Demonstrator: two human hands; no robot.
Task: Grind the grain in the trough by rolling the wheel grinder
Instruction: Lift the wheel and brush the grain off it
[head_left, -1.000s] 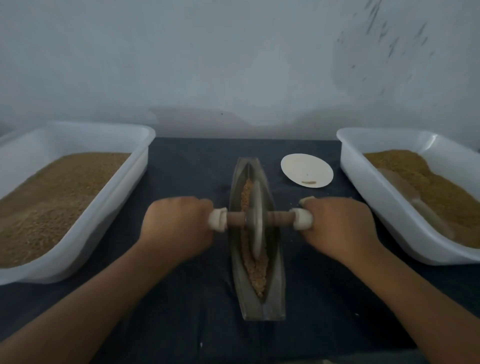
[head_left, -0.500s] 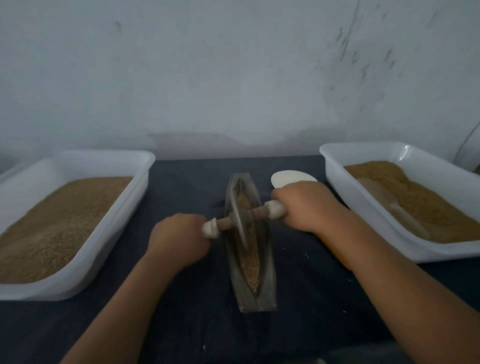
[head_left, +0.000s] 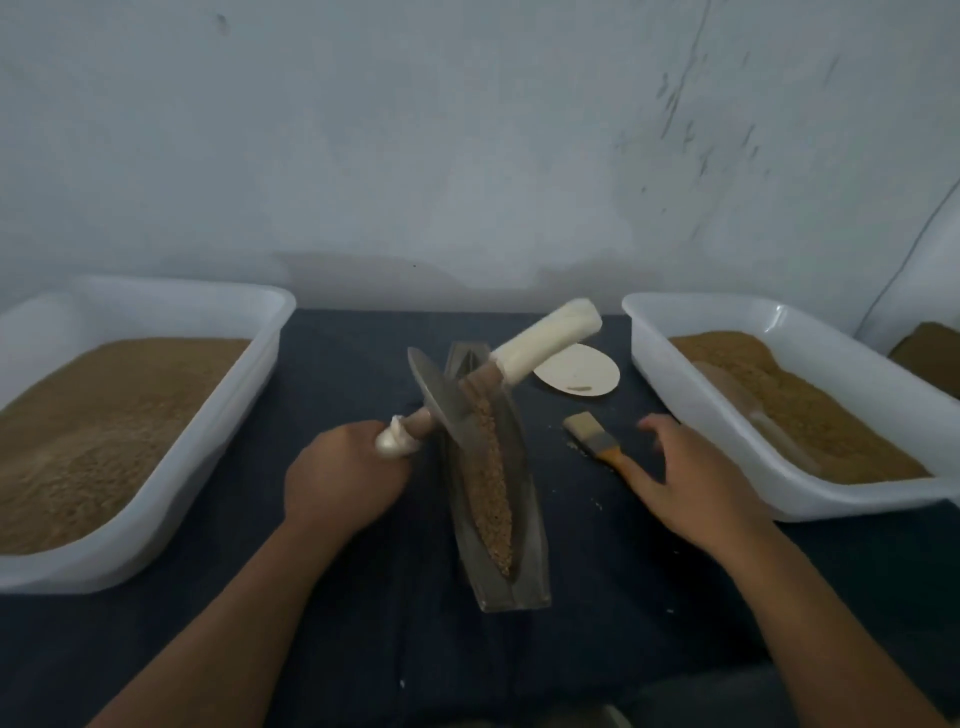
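Wheel grinder (head_left: 445, 404): thin metal disc

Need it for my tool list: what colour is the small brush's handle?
Orange-brown, on the small flat pale-bristled brush; head view.

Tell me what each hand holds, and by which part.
Left hand grips the wheel grinder by its left handle end. Right hand holds nothing, open by the brush.

Dull metal trough (head_left: 524, 530), wooden-handled brush (head_left: 597, 441)
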